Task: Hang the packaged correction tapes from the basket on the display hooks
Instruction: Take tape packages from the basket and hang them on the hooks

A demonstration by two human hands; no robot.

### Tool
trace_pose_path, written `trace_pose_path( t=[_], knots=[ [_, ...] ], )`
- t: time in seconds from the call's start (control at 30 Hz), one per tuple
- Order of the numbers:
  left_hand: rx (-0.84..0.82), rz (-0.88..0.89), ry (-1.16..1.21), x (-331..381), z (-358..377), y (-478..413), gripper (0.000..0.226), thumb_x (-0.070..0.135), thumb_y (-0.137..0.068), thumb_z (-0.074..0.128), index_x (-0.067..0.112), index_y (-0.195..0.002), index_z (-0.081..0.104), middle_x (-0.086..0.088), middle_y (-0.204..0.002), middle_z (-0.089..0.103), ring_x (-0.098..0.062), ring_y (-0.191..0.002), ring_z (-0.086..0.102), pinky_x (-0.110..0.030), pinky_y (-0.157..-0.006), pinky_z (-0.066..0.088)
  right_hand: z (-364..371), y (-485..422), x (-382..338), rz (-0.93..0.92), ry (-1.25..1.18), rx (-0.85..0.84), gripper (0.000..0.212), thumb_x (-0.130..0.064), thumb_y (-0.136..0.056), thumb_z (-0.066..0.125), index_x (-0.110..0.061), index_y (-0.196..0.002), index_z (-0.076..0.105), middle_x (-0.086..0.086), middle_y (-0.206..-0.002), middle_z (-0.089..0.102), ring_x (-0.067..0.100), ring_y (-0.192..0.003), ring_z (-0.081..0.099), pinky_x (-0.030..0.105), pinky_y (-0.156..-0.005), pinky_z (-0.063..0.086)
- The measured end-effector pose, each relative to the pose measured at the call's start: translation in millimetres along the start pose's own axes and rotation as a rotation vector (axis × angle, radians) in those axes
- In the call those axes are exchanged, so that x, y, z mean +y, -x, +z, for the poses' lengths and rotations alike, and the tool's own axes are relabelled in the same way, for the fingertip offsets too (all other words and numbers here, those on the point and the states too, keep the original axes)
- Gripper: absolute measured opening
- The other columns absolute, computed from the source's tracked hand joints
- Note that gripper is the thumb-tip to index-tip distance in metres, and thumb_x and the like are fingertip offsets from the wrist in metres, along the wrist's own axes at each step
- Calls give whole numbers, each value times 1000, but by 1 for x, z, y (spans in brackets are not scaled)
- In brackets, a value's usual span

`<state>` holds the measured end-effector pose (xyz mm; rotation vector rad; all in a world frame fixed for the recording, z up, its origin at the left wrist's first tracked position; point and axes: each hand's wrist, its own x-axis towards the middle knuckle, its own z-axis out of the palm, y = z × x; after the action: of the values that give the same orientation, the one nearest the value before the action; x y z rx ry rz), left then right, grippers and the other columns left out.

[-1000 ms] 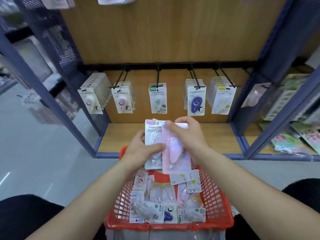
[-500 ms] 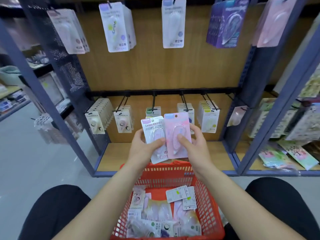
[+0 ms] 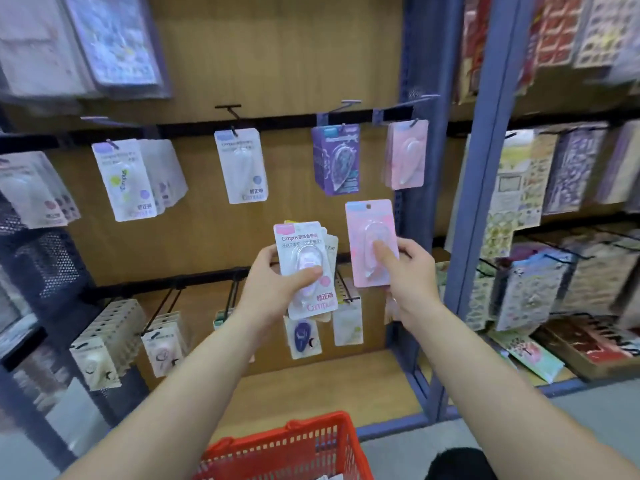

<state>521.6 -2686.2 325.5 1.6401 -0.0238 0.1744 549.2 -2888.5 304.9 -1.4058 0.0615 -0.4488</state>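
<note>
- A display bay with a wooden back panel (image 3: pixel 277 64) and blue uprights (image 3: pixel 478 202) fills the far side. To its right stands a rack of sticker sheets (image 3: pixel 554 168), too blurred to read.
- A black upper rail (image 3: pixel 287 121) carries hooks with hanging correction tape packs. From the left these include a white pack (image 3: pixel 123 180) printed "Campus", a second white "Campus" pack (image 3: pixel 242 166), a purple pack (image 3: pixel 336 159) and, far right, a bunch of pink packs (image 3: pixel 407 154).
- A lower rail holds rows of smaller packs (image 3: pixel 104 341); their print is unreadable.
- The red basket (image 3: pixel 304 445) sits at the near edge, only its far rim in view.
- The left hand (image 3: pixel 273 292) grasps a small fan of packs (image 3: pixel 306 268), with the thumb across the front blister. The front card is white and reads "Campus" at top and bottom, beside Chinese characters.
- The right hand (image 3: pixel 408 271) pinches a single pink pack (image 3: pixel 371 237), with the thumb on its clear blister and the fingers at the right edge. Most of the card rises above the grip.
- This pink pack is upright with its hang hole at the top. It is below the hanging pink packs and apart from them, just right of the fan.
</note>
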Motion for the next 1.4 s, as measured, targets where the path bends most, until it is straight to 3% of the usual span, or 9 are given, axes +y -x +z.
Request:
trace_pose_path(
  t=[0.13,0.37,0.6,0.9,1.0,1.13,1.27,1.33,1.4],
  knots=[
    [-22,65,3,25,23,-36,63,16,-79,86,20,-132,53,5,-115,73,-7,-90,75,-25,-68,61,-10,-68,-29,-57,-18,88,8,-30,-92,71,-26,-99,69,-2,-102,73,23,-98,71,54,-87,61],
    [-50,103,30,40,39,-78,63,14,-79,86,19,-133,53,4,-115,74,-12,-91,76,-31,-68,63,-10,-146,-63,-125,-32,169,8,-33,-95,65,-28,-101,62,-3,-108,68,22,-103,68,55,-90,59],
    [-55,122,47,44,41,-99,61,15,-80,86,23,-131,53,8,-115,72,-5,-86,75,-23,-60,60,-11,-174,-67,-94,-57,210,24,-35,-100,63,-17,-116,63,-2,-110,67,17,-95,69,31,-62,63],
    [-81,135,56,46,38,-107,61,16,-80,85,23,-131,53,9,-114,72,-5,-89,75,-25,-65,61,-12,-185,-74,-112,26,232,21,-33,-99,64,-15,-110,64,-5,-102,67,15,-86,69,25,-51,57],
    [-85,132,63,46,36,-107,60,17,-80,85,24,-131,53,8,-115,73,-7,-91,76,-27,-67,62,-9,-187,-68,-41,118,225,29,-36,-98,64,-20,-121,62,-8,-110,64,19,-101,67,34,-70,63],
    [-96,113,82,42,30,-106,58,18,-81,85,24,-130,54,6,-116,74,-13,-92,77,-31,-64,62,-3,-163,-43,-51,557,379,53,-45,-92,65,-23,-139,51,6,-142,48,29,-131,44,46,-105,44],
    [-87,86,96,34,23,-103,60,19,-81,85,23,-132,53,4,-117,74,-16,-94,77,-44,-76,64,25,-94,-25,-115,257,-86,28,-36,-98,63,-27,-125,60,-3,-121,65,15,-104,67,37,-89,58],
    [-80,76,108,29,20,-99,61,20,-80,85,22,-132,53,3,-118,74,-19,-94,77,-49,-77,64,41,-63,-23,-49,137,-347,32,-35,-99,63,-30,-130,57,-4,-119,66,12,-96,73,30,-76,61],
    [-64,77,109,27,16,-94,60,21,-80,86,22,-132,54,3,-118,74,-20,-95,77,-50,-76,64,54,-43,-19,-77,117,-408,41,-36,-92,72,-33,-131,58,-9,-117,68,11,-95,74,30,-74,62]
  ],
)
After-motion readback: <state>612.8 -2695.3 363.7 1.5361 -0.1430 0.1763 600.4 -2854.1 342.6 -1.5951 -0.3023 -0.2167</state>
